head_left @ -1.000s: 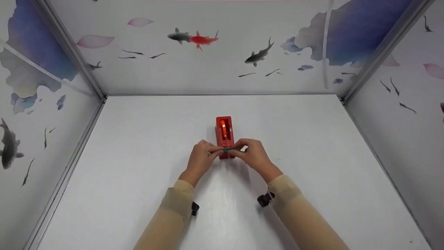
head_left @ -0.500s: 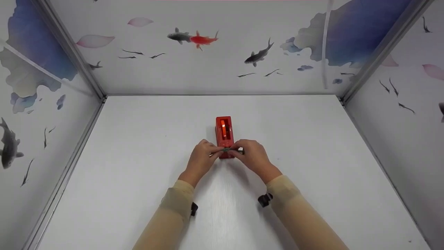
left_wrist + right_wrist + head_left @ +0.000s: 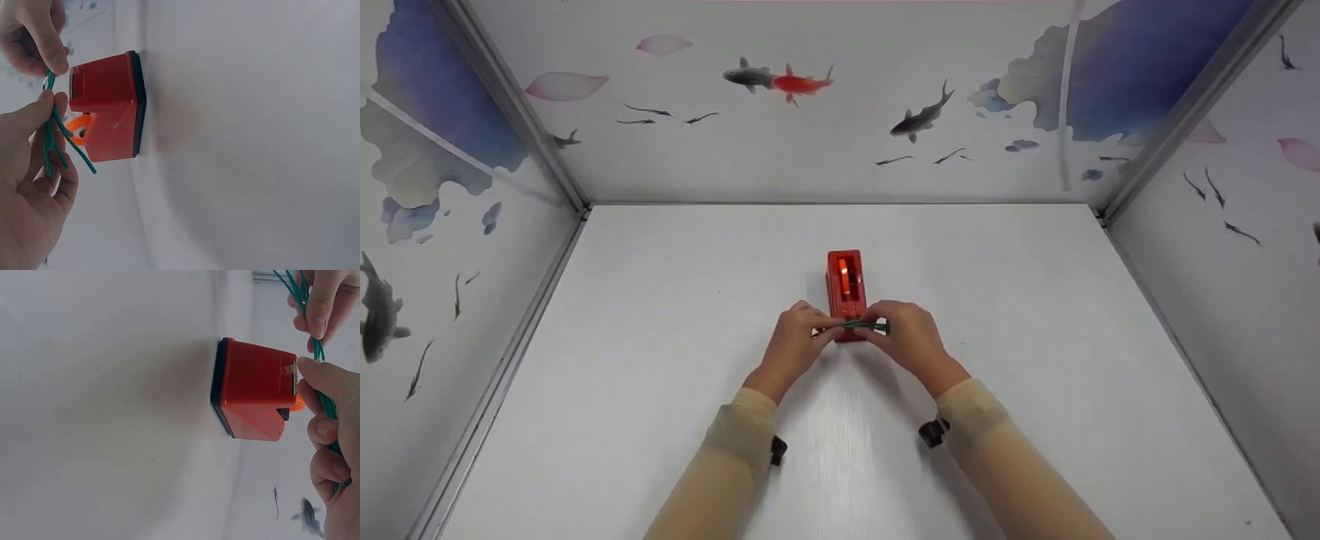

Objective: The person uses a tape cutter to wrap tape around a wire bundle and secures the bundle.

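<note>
Both hands pinch one bundle of thin green twist ties (image 3: 59, 126), held crosswise close over the near end of a red tape dispenser (image 3: 847, 309). My left hand (image 3: 795, 337) grips the left part between thumb and forefinger, with loose green ends hanging past its fingers in the left wrist view. On the right part, my right hand (image 3: 913, 337) pinches near the middle, and the strands run through its curled fingers (image 3: 325, 430). Between the two hands a short stretch of strands shows. The dispenser stands upright beyond the hands, its serrated cutter (image 3: 294, 378) beside the right thumb.
An orange tape roll core (image 3: 844, 277) sits in the dispenser's slot. The white tabletop (image 3: 660, 300) is bounded by a back wall (image 3: 840, 165) and side walls printed with fish and petals. A black camera is strapped to each forearm.
Both hands keep nearly the same place at the dispenser's near end. The right fingers have shifted slightly, and more of the green strands shows beside them. The dispenser has not moved.
</note>
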A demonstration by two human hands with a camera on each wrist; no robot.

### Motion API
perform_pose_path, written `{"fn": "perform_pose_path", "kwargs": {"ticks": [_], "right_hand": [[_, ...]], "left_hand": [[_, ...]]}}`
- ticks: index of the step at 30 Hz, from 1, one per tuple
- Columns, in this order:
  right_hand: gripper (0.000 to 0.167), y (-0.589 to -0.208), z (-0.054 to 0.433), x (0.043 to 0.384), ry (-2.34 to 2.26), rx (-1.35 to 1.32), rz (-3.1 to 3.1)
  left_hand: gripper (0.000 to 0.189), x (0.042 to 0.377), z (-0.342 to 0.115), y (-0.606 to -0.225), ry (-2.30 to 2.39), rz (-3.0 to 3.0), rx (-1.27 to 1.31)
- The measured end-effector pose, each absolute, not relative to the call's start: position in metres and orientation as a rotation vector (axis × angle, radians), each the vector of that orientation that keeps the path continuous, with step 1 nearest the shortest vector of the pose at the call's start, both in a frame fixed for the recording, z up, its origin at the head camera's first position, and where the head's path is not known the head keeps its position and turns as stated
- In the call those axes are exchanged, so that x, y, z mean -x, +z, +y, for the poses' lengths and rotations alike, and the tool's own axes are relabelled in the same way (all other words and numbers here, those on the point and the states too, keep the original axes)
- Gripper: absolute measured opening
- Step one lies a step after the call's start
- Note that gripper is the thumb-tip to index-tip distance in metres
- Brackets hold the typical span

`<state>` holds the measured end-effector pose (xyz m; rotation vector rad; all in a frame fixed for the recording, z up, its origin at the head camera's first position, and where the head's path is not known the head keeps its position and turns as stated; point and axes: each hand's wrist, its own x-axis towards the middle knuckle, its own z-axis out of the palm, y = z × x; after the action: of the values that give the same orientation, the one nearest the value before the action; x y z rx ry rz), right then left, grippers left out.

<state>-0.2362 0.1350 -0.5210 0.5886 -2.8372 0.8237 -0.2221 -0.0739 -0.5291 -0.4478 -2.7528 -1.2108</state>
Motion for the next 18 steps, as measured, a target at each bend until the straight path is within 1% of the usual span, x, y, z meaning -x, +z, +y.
{"fn": "perform_pose_path", "kwargs": {"ticks": [4, 6, 9, 13, 18], "right_hand": [[0.02, -0.519, 0.14, 0.239, 0.973, -0.614, -2.847], [0.024, -0.516, 0.142, 0.241, 1.094, -0.609, -2.872], [0.026, -0.512, 0.146, 0.245, 1.278, -0.561, -2.938], [0.021, -0.51, 0.15, 0.249, 1.449, -0.503, -3.011], [0.013, -0.512, 0.15, 0.25, 1.478, -0.484, -3.021]], "left_hand": [[0.02, 0.225, -0.075, -0.528, -1.183, -2.736, 0.465], [0.019, 0.226, -0.075, -0.527, -1.164, -2.727, 0.471], [0.019, 0.226, -0.075, -0.527, -1.155, -2.728, 0.465], [0.02, 0.225, -0.074, -0.529, -1.144, -2.723, 0.478], [0.021, 0.224, -0.074, -0.533, -1.149, -2.707, 0.481]]}}
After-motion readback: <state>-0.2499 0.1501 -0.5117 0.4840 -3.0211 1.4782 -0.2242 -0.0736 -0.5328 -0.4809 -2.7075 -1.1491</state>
